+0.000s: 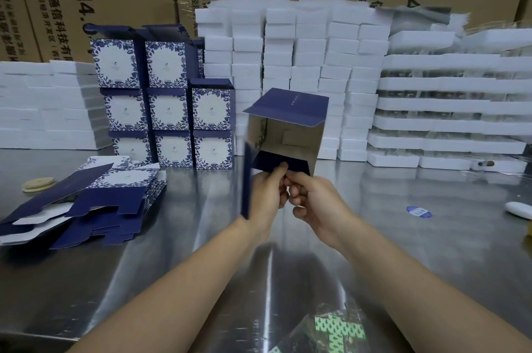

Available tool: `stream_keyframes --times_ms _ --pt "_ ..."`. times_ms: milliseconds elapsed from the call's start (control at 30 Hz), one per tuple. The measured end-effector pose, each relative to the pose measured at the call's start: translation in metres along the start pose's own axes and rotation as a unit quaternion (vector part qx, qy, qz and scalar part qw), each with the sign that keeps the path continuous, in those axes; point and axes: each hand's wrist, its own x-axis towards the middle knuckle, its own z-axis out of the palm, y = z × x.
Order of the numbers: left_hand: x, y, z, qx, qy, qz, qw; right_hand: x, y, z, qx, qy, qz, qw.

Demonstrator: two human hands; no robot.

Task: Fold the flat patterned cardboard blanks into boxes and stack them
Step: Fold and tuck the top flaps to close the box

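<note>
We find the half-formed box (290,134) held above the worktop (201,208), mouth toward us. The left grip (266,194) pinches its lower navy flap (276,164). The right grip (313,197) curls beside it, and we cannot tell whether it holds anything. Risk: an uneven pull creases the flap or skews the walls.

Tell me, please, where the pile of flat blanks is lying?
In the head view, the pile of flat blanks lies on the left of the metal table, just in front of the stacked patterned boxes.
</note>
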Motion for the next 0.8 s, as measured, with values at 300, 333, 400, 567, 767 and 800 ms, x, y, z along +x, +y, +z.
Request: stream_keyframes --times_ms 300,333,400,567,767,800 --pt "0.012 -0.002 -0.013 -0.010 0.075 -0.059 0.995 0.006 -0.004 -0.012 -0.089 0.124 -0.037 0.988" --pt "0.014 -0.003 -0.015 -0.010 0.080 -0.068 0.994 0.007 -0.006 -0.015 -0.080 0.155 -0.056 0.983" --pt "0.017 -0.006 -0.020 -0.004 0.084 -0.080 0.993 0.009 -0.014 -0.021 -0.052 0.200 -0.092 0.974" --pt "0.021 -0.012 -0.026 0.056 0.061 -0.098 0.992 0.007 -0.025 -0.034 -0.061 0.222 -0.215 0.949" --pt "0.021 -0.014 -0.024 0.101 0.026 -0.097 0.990 0.001 -0.020 -0.029 -0.150 0.143 -0.267 0.941" --pt "0.021 -0.014 -0.025 0.104 0.021 -0.091 0.990 0.001 -0.020 -0.028 -0.154 0.139 -0.267 0.941"
